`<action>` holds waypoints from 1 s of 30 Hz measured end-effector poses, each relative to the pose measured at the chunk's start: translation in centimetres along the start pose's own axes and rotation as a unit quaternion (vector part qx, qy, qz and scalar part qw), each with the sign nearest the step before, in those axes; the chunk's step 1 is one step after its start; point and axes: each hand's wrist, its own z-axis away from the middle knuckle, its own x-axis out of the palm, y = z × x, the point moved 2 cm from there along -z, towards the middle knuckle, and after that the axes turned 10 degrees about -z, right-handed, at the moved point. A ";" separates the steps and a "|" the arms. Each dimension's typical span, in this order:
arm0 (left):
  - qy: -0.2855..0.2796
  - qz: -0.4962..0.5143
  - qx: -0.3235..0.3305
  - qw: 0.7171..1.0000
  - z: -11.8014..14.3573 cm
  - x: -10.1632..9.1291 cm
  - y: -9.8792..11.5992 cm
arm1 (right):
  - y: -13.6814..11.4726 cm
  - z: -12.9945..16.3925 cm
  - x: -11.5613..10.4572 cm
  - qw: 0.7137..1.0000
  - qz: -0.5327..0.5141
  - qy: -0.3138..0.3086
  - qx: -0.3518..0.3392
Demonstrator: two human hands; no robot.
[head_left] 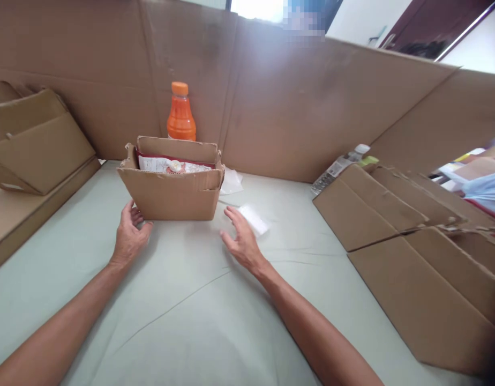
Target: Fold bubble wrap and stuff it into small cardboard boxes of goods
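Both hands are reaching toward a small open cardboard box [171, 187] that is standing upright near the middle of the counter [191, 321], which is covered with a pale cloth. The left hand [129, 236] is sitting just beside the box's lower left corner, fingers [135, 215] loosely spread and released, holding nothing; whether the fingertips are touching the cardboard I cannot tell. The right hand [241, 241] is hovering off the box's lower right corner, fingers open and empty too, with a small white packet [254, 219] lying on the cloth just past them.

Inside the box a red-and-white packet [173, 163] is showing above the front wall. An orange drink bottle [180, 112] is standing behind the box against the cardboard wall [312, 107].

To take the box well, I judge the hands should be closing on opposite side walls low down, pressing evenly, since thin cardboard with a torn rim is likely to buckle. Flattened cardboard sheets [392, 225] are lying to the right, with a clear plastic bottle [339, 166] on its side beyond them.
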 end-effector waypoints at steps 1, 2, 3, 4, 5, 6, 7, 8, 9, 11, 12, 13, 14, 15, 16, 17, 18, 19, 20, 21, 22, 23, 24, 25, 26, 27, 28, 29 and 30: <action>0.010 -0.006 -0.004 1.000 -0.1 0.0 0.0 | 0.0 0.4 -1.4 0.998 0.065 0.014 -0.011; 0.019 -0.013 -0.009 1.000 -0.2 -0.1 0.1 | 0.3 0.8 -2.8 0.993 0.111 0.032 -0.002; 0.029 -0.018 -0.014 0.999 -0.3 -0.2 0.2 | 0.6 1.1 -4.3 0.989 0.135 0.052 0.024; 0.038 -0.023 -0.017 0.999 -0.3 -0.4 0.4 | 1.1 1.3 -5.8 0.986 0.138 0.073 0.059; 0.046 -0.027 -0.018 0.998 -0.1 -0.6 0.7 | 1.5 1.6 -7.1 0.983 0.126 0.092 0.092; 0.055 -0.029 -0.015 0.998 0.3 -0.9 1.1 | 1.7 1.9 -8.3 0.982 0.107 0.107 0.115; 0.061 -0.032 -0.006 0.998 1.0 -1.2 1.6 | 1.7 2.2 -9.1 0.981 0.089 0.118 0.126; 0.066 -0.039 0.010 0.997 2.0 -1.6 2.3 | 1.5 2.7 -9.8 0.982 0.074 0.123 0.126; 0.063 -0.049 0.031 0.996 3.4 -1.9 3.0 | 1.0 3.1 -10.1 0.983 0.061 0.122 0.119; 0.022 -0.064 0.071 0.995 6.8 -2.2 4.7 | -0.5 4.3 -9.9 0.988 0.026 0.110 0.101; -0.017 -0.058 0.077 0.995 8.7 -2.1 5.6 | -1.5 4.8 -9.5 0.991 -0.002 0.099 0.092; -0.066 -0.037 0.064 0.995 10.5 -1.9 6.6 | -2.5 5.3 -8.8 0.992 -0.038 0.089 0.085; -0.115 0.001 0.037 0.993 12.1 -1.6 7.6 | -3.5 5.7 -8.1 0.991 -0.077 0.082 0.079; -0.162 0.050 -0.002 0.985 13.5 -1.2 8.7 | -4.5 6.1 -7.3 0.988 -0.113 0.078 0.074; -0.204 0.104 -0.045 0.972 14.7 -0.6 9.7 | -5.3 6.4 -6.4 0.985 -0.138 0.077 0.068; -0.236 0.160 -0.087 0.955 15.5 0.0 10.8 | -6.1 6.7 -5.5 0.984 -0.149 0.076 0.061; -0.260 0.211 -0.121 0.934 16.0 0.6 11.7 | -6.7 7.0 -4.6 0.986 -0.145 0.070 0.050; -0.275 0.255 -0.145 0.915 16.3 1.2 12.6 | -7.2 7.3 -3.7 0.988 -0.138 0.059 0.037; -0.277 0.289 -0.159 0.902 16.4 1.6 13.3 | -7.6 7.6 -2.9 0.990 -0.132 0.043 0.023; -0.268 0.313 -0.170 0.895 16.4 2.0 13.8 | -8.0 8.0 -2.1 0.991 -0.132 0.029 0.011; -0.254 0.326 -0.178 0.893 16.4 2.3 14.1 | -8.2 8.3 -1.6 0.990 -0.140 0.016 0.005; -0.238 0.331 -0.185 0.894 16.4 2.4 14.3 | -8.3 8.7 -1.2 0.988 -0.153 0.007 0.005; -0.221 0.331 -0.190 0.897 16.5 2.5 14.3 | -8.4 9.0 -1.0 0.986 -0.166 0.000 0.011; -0.208 0.330 -0.194 0.900 16.5 2.5 14.2 | -8.5 9.2 -0.9 0.984 -0.177 -0.005 0.018; -0.201 0.330 -0.197 0.901 16.7 2.5 14.0 | -8.6 9.4 -0.9 0.983 -0.184 -0.011 0.024; -0.202 0.332 -0.196 0.900 16.8 2.4 13.9 | -8.7 9.5 -1.1 0.982 -0.186 -0.014 0.029; -0.207 0.338 -0.194 0.897 16.9 2.3 13.7 | -8.7 9.4 -1.3 0.982 -0.185 -0.013 0.031; -0.216 0.346 -0.191 0.893 16.9 2.2 13.5 | -8.8 9.3 -1.7 0.983 -0.180 -0.006 0.031; -0.226 0.350 -0.187 0.890 16.9 2.1 13.2 | -8.8 9.1 -2.2 0.984 -0.175 0.007 0.032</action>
